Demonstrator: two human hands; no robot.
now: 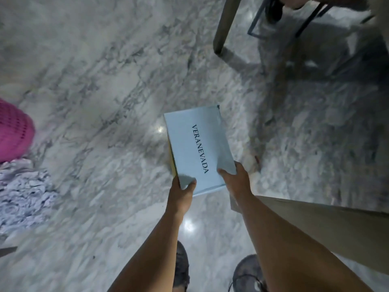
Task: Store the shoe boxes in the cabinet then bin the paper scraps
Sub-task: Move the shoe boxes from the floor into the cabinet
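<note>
One shoe box [200,148] is in view. It is pale blue-white, with the word VERANEVADA printed in dark letters along its lid. The box is held in the air above the marble floor [105,81], near the middle of the view, with its lid facing the camera and its long side running away from the person. A yellow strip shows along its left lower edge.

Two hands grip the box at its near end. The left hand [182,191] is clamped on the near left corner, thumb on the lid and fingers under the box. The right hand [235,180] is clamped on the near right corner, thumb on the lid and the remaining fingers wrapped around the side edge. Both forearms are bare.

One heap of paper scraps [23,192], pale lilac-white, lies on the floor at the left edge of the view, well apart from the box. One pink perforated basket [13,131] stands just beyond the heap, touching or nearly touching it; which cannot be told.

Two dark shoes [182,268] are visible on the floor at the bottom edge, below the forearms. One tan furniture leg [226,24] and one dark metal frame [284,28] stand at the top right. One tan panel [336,232] crosses the lower right corner.
</note>
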